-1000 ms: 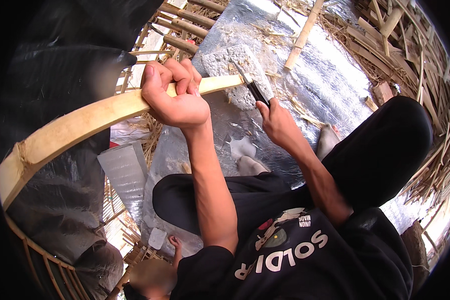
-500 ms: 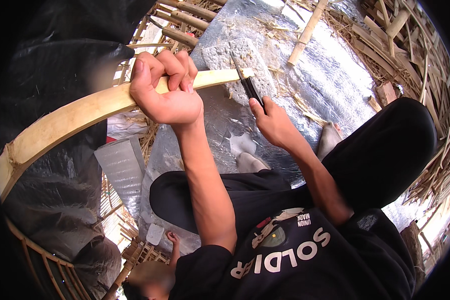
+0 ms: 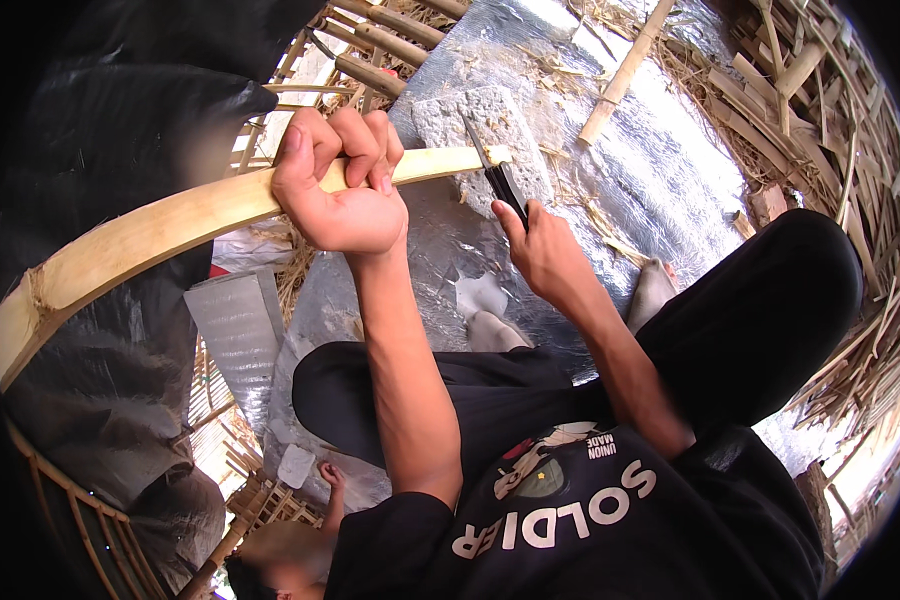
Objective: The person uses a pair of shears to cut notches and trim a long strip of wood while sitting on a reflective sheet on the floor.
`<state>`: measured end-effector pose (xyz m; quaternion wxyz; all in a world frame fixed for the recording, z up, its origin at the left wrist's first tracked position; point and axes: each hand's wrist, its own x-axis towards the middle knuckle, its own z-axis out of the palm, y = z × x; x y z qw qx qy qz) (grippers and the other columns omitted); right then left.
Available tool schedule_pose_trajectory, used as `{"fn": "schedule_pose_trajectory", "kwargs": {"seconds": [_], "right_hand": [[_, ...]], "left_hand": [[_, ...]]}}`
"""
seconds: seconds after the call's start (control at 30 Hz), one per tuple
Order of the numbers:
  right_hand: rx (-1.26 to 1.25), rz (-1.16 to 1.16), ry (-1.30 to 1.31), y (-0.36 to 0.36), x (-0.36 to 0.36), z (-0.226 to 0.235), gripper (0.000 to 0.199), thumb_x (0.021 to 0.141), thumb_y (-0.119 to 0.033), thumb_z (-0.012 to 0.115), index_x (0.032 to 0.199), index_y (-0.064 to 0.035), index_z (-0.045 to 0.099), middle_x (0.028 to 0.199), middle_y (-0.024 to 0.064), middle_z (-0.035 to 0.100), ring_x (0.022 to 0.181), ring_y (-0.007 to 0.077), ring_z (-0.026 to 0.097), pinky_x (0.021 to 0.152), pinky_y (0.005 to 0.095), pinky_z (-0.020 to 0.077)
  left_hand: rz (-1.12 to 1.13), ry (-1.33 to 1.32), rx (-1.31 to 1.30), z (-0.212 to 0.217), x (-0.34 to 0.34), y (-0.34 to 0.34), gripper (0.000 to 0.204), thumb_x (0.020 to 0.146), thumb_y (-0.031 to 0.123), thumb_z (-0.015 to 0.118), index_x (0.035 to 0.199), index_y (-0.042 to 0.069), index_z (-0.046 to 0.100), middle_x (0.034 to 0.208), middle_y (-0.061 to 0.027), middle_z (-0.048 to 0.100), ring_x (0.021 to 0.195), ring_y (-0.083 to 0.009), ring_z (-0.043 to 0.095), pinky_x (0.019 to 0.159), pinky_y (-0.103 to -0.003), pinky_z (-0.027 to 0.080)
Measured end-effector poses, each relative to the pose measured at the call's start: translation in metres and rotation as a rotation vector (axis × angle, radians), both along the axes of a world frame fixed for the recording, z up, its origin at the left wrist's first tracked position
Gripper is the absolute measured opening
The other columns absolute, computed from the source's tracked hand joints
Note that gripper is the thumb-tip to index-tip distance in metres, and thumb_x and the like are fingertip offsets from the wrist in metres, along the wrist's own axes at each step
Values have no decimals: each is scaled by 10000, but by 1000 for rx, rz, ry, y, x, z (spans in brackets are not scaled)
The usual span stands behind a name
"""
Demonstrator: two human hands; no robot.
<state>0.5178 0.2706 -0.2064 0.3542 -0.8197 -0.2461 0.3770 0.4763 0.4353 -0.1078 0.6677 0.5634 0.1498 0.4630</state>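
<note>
A long split bamboo strip [image 3: 160, 235], pale yellow with a node near its far left end, runs across the view. My left hand [image 3: 340, 185] is closed around it toward its right end, fingers curled over the top. In my right hand [image 3: 545, 245] is a knife [image 3: 502, 180] with a black handle and a thin dark blade. The blade lies across the strip's right tip, touching or very close to it. Beneath the tip rests a grey, pitted block [image 3: 485, 120]. The palm side of my right-hand grip is hidden.
A shiny silver sheet [image 3: 560, 90] covers the ground, with a bamboo stick [image 3: 625, 75] and shavings on it. Cut bamboo pieces [image 3: 820, 110] pile up at right. Black plastic sheeting [image 3: 110, 420] hangs at left. Another person's hand [image 3: 332, 473] shows at lower left.
The view has shifted slightly. My left hand still grips the bamboo strip, and the knife stays at its tip with little visible movement.
</note>
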Motion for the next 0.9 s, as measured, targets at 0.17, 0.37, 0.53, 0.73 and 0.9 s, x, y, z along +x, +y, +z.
{"fn": "schedule_pose_trajectory", "kwargs": {"seconds": [0.17,0.37,0.53,0.73,0.9], "right_hand": [[12,-33,-93,-9,8,-10,573,1029,-482,492,921,81,508,658,318,586,683,509,601,631,550,451],[15,-102,104,0,17,-14,543,1037,-495,484,829,5,517,603,132,550,541,263,562,533,387,432],[564,-388,223,-1,3,12,471,1085,-453,385,834,-79,522,611,-21,480,507,62,421,469,239,328],[-36,-52,96,5,-5,-17,630,1032,-539,433,931,76,530,703,262,618,685,431,630,679,498,477],[-66,-86,326,5,-2,-19,606,1040,-517,427,925,69,529,701,260,617,690,420,632,681,489,477]], "left_hand": [[9,6,28,0,8,-2,407,981,321,367,640,141,235,492,5,218,420,-99,159,445,-275,213],[50,50,57,8,23,-12,432,970,307,382,604,129,237,484,2,227,423,-101,188,421,-275,215],[129,42,45,5,20,-6,439,975,318,385,603,134,239,475,9,234,422,-106,192,421,-271,209],[7,-7,36,3,16,1,440,987,327,387,621,130,241,481,10,220,420,-99,192,421,-279,204],[27,15,60,-2,11,9,433,987,371,401,650,155,236,486,11,210,419,-98,169,445,-276,198]]}}
